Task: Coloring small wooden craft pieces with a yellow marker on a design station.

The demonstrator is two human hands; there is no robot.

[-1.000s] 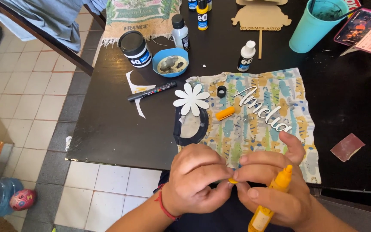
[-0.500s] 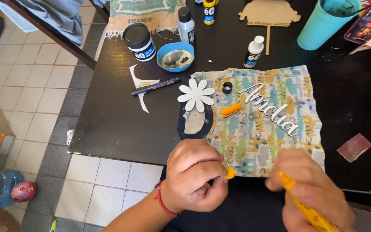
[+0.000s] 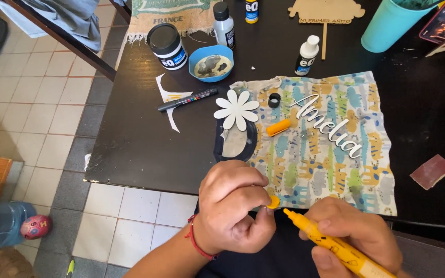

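While the printed cloth [image 3: 330, 149] lies spread on the dark table [image 3: 130, 149], we keep our eyes low in the frame, where both hands work just off the table's near edge. The left hand [image 3: 233, 206] is curled closed, fingers pinched on a small yellow piece [image 3: 273, 202] that peeks out on its right side. We cannot tell exactly what that piece is; it looks like a little nib or plug.

The right hand [image 3: 351, 234] is wrapped shut around the yellow marker [image 3: 330, 242]. Its long axis runs on a slant, from lower right up to upper left, and the bare tip ends just beside the small yellow piece, a touch below and to the right of it. They are near, not touching. So the piece lies up and left of the marker's tip, almost on the line of the barrel, and the left hand is the nearer one to it.

Further up the cloth we see the orange cap [image 3: 278, 127], lying on its side well apart from both hands, next to the white flower cutout [image 3: 236, 109].
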